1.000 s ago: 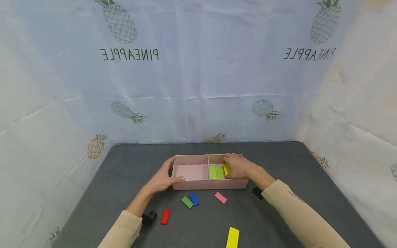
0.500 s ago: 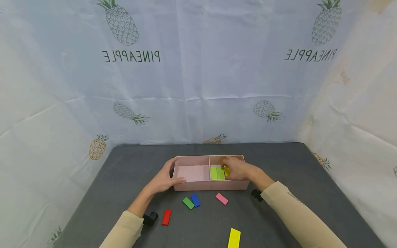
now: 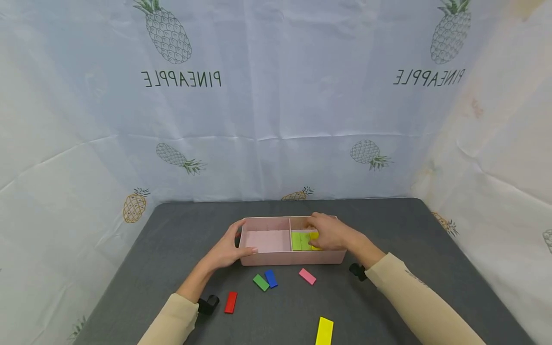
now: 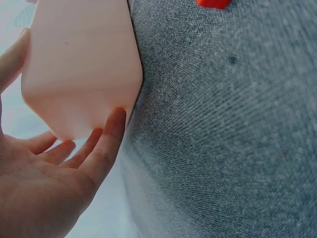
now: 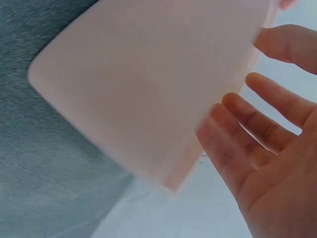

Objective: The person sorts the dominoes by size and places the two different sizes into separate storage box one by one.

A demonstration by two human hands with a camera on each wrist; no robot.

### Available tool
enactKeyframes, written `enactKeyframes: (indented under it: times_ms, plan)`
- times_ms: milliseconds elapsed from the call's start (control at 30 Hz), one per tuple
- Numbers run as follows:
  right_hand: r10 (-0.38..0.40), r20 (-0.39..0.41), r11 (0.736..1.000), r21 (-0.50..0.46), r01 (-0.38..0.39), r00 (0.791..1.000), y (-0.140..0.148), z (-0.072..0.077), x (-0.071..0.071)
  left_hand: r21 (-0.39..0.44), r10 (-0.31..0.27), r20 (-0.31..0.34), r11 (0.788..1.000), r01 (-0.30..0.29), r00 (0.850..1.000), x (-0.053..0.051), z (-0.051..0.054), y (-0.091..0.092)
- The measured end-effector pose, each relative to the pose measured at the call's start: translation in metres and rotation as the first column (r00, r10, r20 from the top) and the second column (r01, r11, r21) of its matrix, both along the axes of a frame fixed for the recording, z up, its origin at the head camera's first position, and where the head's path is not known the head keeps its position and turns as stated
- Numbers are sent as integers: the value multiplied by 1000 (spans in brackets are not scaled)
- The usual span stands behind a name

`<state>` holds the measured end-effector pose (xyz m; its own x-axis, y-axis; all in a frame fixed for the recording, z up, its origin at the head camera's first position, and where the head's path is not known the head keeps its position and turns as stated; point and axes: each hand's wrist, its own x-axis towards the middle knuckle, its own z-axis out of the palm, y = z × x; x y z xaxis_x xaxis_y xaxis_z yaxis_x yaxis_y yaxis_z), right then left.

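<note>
The step in hand looks like laying a bright yellow flat block (image 3: 314, 235) inside a long, pale pink open box (image 3: 284, 258). The box sits on a dark grey desk (image 3: 172, 254). A thin wall splits the box in two, and the yellow block is in the smaller part, at three o'clock. Beside it, at nine o'clock from it, two lime-green flat blocks (image 3: 296, 241) lie side by side.

The right hand (image 3: 329, 232) reaches over the box's three o'clock end. Its thumb is well apart from its fingers, and the thumb seems to touch the yellow block. The fingertips dip behind the rim, so I cannot tell if they touch it too. The left hand (image 3: 224, 250) grips the box's nine o'clock end, with its thumb on the front and its fingers bent round the end.

The next move seems to call for a light push to make the yellow block sit flat, while the left hand holds the box steady.

From the box, a dark green block (image 3: 260, 282) and a blue block (image 3: 270, 279) lie at seven o'clock. A red block (image 3: 230, 303) is between seven and eight. A pink block (image 3: 307, 276) is at five, and a long yellow block (image 3: 324, 330) is farther out that way.
</note>
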<state>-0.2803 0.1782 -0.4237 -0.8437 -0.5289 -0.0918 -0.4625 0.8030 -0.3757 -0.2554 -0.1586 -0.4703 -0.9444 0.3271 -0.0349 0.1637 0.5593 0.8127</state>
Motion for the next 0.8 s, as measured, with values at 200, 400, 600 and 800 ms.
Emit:
enactKeyframes:
  times_ms: [200, 400, 600, 800]
  plan:
    - [28, -76, 999, 34, -25, 997, -5, 19, 15, 4, 4, -1, 1000, -4, 1000, 0, 1, 0]
    - [34, -144, 997, 69, -24, 989, -7, 32, 32, -3, 4, 7, 1000, -4, 1000, 0, 2, 1]
    - [48, -210, 996, 78, -33, 977, -6, 40, 51, -1, 1, 9, 1000, -1, 1000, 0, 2, 0]
    - [63, -257, 997, 47, -53, 964, -2, 42, 72, -12, 1, 12, 1000, -1, 1000, 1, 3, 0]
